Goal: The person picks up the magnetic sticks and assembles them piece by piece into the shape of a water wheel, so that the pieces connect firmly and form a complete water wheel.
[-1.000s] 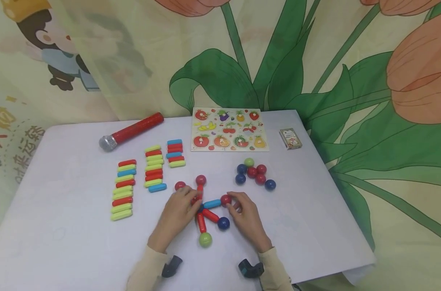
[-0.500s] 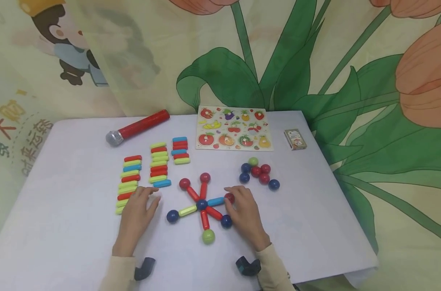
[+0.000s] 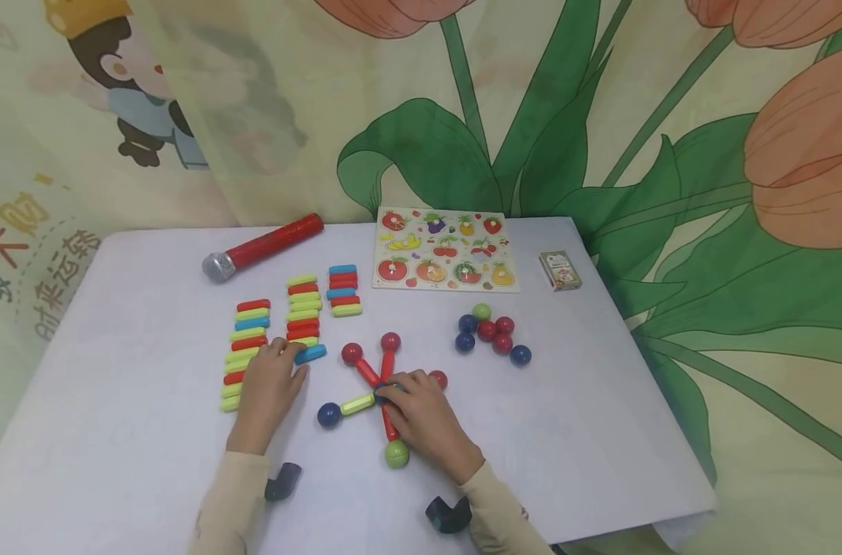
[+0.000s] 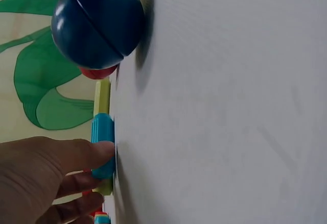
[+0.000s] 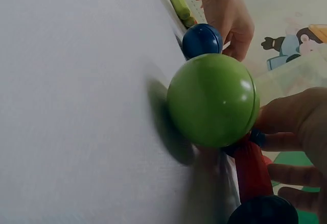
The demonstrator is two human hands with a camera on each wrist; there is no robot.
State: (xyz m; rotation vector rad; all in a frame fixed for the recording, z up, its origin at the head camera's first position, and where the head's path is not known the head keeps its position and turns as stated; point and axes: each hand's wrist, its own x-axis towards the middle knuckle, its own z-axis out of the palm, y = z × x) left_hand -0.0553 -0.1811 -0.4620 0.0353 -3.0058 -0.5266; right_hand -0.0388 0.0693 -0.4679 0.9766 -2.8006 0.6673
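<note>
My left hand (image 3: 267,389) pinches a blue rod (image 3: 311,354) at the near end of the middle row of rods; the left wrist view shows the thumb (image 4: 104,152) on it. My right hand (image 3: 426,420) holds the blue centre ball (image 3: 379,391) of a star of rods and balls, mostly hidden under its fingers. From the centre run a yellow-green rod (image 3: 358,405) to a blue ball (image 3: 329,415), and red rods to two red balls (image 3: 390,341) and a green ball (image 5: 212,101). Another red ball (image 3: 438,379) shows beyond the right hand.
Rows of red, yellow-green and blue rods (image 3: 253,324) lie at left. Several loose balls (image 3: 486,331) sit right of the star. Behind are a red microphone (image 3: 275,240), a fruit puzzle board (image 3: 421,262) and a small box (image 3: 560,270).
The left hand has left the star and moved left to the rods, now pinching the blue one. The right hand has shifted left from the red ball to the centre ball.
</note>
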